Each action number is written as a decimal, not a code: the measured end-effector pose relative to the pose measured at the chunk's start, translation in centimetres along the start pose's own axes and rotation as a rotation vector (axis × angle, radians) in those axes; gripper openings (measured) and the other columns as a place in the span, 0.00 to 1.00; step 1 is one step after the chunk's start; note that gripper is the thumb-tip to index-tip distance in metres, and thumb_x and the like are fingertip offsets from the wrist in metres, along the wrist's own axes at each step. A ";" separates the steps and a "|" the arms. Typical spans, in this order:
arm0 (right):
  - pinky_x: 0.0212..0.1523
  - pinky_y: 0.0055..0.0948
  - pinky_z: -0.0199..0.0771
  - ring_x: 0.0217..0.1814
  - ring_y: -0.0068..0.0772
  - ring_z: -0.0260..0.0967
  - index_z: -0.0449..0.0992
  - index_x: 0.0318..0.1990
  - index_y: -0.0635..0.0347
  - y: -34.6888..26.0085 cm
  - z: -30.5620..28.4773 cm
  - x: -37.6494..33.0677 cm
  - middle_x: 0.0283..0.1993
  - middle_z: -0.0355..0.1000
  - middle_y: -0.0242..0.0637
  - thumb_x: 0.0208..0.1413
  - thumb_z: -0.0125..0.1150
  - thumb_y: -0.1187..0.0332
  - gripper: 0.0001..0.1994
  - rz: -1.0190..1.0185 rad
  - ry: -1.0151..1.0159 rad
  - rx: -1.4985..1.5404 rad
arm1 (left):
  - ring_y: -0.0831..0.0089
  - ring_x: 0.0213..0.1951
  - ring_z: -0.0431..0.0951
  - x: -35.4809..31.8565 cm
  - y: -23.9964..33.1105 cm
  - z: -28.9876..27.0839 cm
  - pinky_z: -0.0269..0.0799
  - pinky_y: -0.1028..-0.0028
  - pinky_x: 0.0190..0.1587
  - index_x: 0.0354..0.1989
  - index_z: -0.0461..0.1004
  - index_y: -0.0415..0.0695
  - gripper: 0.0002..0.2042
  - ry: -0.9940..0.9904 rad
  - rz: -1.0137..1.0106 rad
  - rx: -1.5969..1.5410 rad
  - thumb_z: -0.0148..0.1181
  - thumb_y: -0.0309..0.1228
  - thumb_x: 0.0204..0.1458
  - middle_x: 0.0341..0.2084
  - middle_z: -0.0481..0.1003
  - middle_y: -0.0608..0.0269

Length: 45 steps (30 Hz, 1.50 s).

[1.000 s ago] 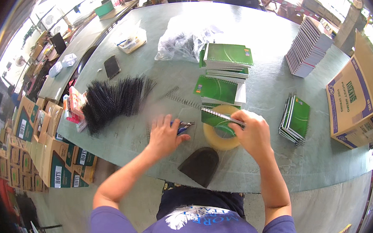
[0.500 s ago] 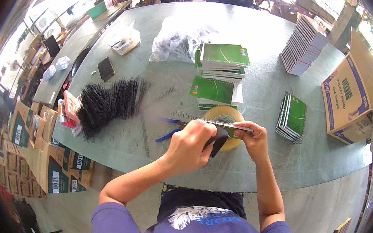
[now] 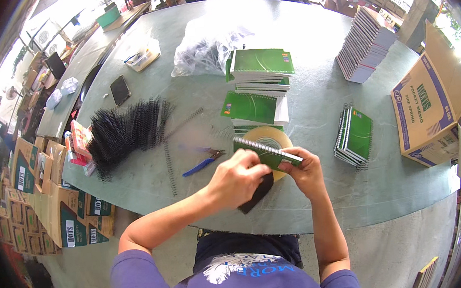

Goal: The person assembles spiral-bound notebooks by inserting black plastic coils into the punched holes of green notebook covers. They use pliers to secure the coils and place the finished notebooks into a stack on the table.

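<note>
We see both hands raised just above the near edge of a round grey-green worktop (image 3: 313,89). The left hand (image 3: 237,178) curls over the near end of a small green spiral notebook (image 3: 268,155), the right hand (image 3: 304,170) pinches its other end; a dark flat piece (image 3: 257,191) hangs under them. Below the notebook lies a roll of tape (image 3: 265,139). Blue-handled pliers (image 3: 202,162) rest left of the hands, a heap of black spiral coils (image 3: 124,132) farther left. Green notebook stacks (image 3: 260,71) sit mid-worktop, a clear bag (image 3: 204,46) behind them, a cardboard box (image 3: 428,107) at right. Stacked cartons (image 3: 34,197) crowd the floor at left.
</note>
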State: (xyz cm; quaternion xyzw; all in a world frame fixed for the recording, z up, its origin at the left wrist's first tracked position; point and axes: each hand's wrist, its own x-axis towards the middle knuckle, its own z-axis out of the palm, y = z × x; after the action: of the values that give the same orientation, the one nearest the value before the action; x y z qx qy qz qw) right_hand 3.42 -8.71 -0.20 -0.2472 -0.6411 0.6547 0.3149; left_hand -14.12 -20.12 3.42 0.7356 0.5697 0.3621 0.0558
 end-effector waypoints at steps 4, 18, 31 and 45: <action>0.43 0.21 0.71 0.39 0.16 0.71 0.77 0.46 0.60 0.1 -0.4 -0.3 0.39 0.78 0.31 0.52 0.59 0.80 0.13 0.000 -0.028 -0.120 | 0.64 0.35 0.74 3.6 1.8 -3.5 0.73 0.70 0.39 0.35 0.78 0.45 0.13 0.617 -0.096 0.107 0.67 0.22 0.38 0.33 0.72 0.60; 0.51 0.25 0.70 0.49 0.27 0.72 0.75 0.48 0.65 0.0 0.0 0.0 0.49 0.75 0.39 0.53 0.59 0.80 0.14 -0.098 -0.025 0.002 | 0.58 0.43 0.72 -4.8 2.0 4.9 0.71 0.63 0.42 0.40 0.76 0.43 0.15 -0.208 -0.024 -0.124 0.67 0.30 0.41 0.40 0.71 0.55; 0.52 0.26 0.70 0.53 0.25 0.70 0.75 0.46 0.65 0.3 -0.1 -2.0 0.48 0.74 0.40 0.55 0.55 0.81 0.11 -0.342 0.147 -0.081 | 0.62 0.39 0.73 4.7 1.2 -0.5 0.65 0.66 0.42 0.33 0.73 0.44 0.10 0.069 0.049 0.184 0.64 0.32 0.44 0.29 0.73 0.61; 0.36 0.19 0.72 0.34 0.18 0.72 0.78 0.37 0.67 1.1 -0.8 -3.1 0.32 0.78 0.33 0.50 0.62 0.78 0.06 -0.083 0.321 -0.256 | 0.55 0.39 0.73 6.8 1.0 2.1 0.68 0.62 0.44 0.37 0.73 0.39 0.11 -0.220 0.135 -0.088 0.60 0.31 0.48 0.33 0.74 0.54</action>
State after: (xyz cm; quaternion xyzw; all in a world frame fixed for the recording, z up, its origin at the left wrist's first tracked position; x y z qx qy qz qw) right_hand 5.99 -10.44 -1.61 -0.3598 -0.6702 0.5067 0.4058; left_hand -11.45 -13.81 5.54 0.8046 0.4928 0.3065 0.1256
